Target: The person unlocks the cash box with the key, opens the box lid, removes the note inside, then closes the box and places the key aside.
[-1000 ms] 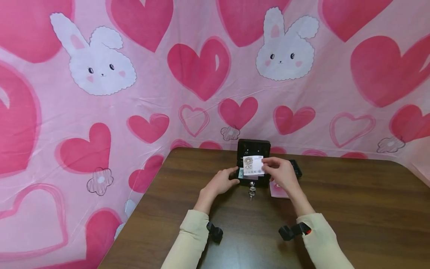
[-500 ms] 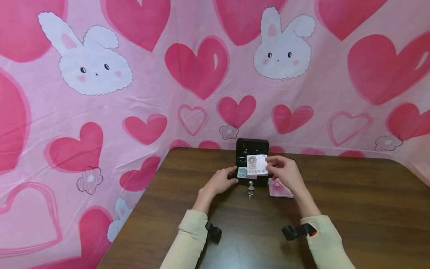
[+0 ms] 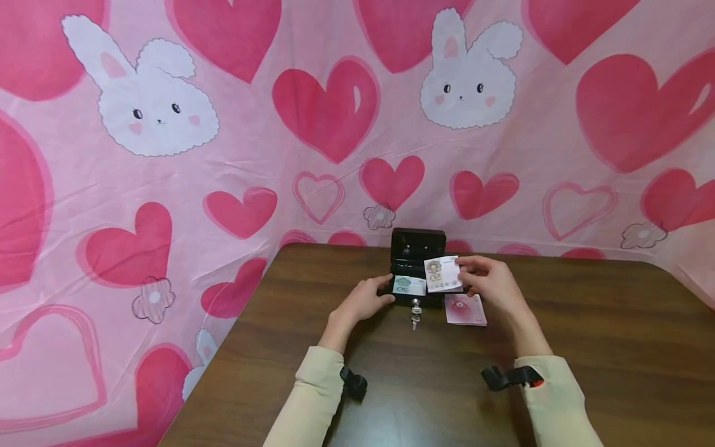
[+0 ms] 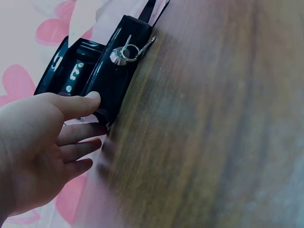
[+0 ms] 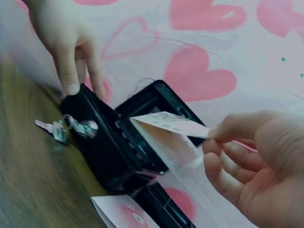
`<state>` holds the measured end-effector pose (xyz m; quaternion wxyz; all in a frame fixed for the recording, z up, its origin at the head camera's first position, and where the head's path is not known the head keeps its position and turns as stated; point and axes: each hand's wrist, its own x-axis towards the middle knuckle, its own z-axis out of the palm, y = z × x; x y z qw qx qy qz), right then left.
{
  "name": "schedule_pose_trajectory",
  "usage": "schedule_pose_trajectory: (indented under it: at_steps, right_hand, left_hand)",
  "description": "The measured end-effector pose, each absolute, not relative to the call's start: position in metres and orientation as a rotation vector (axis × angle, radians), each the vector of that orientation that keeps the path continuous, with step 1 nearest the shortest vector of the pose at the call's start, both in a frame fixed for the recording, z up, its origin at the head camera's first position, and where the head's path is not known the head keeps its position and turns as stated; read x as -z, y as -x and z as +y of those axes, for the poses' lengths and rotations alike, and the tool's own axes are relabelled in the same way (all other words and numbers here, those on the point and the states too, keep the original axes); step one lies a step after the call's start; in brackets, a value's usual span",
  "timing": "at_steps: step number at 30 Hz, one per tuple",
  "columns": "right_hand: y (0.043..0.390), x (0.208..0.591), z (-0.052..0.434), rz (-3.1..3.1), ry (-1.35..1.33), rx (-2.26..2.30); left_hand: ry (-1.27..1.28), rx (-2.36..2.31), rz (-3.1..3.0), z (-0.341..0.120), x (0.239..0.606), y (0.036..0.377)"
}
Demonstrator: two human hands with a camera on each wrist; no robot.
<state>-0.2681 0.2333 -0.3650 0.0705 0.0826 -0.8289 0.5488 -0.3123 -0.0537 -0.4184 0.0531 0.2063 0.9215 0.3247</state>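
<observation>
Right hand (image 3: 491, 284) is pinching a pale banknote (image 3: 443, 274) between thumb and fingers, holding it just over the right part of the open black cash box (image 3: 416, 292). Left hand (image 3: 363, 301) is resting against the box's left end, fingers straight, thumb on the front corner, gripping nothing. Another banknote (image 3: 408, 285) is lying inside the box, left of the held one. Keys (image 3: 414, 313) are hanging from the lock on the box front. A pink banknote (image 3: 465, 310) is lying on the counter (image 3: 586, 347), just right of the box front.
</observation>
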Motion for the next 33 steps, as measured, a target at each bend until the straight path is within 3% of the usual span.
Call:
schedule_pose_trajectory:
  at_steps: [33]
  right_hand:
    - [0.262,0.375,0.281,-2.65,-0.152,-1.586]
  left_hand:
    - [-0.604,-1.008,2.782,-0.056,0.42,0.315]
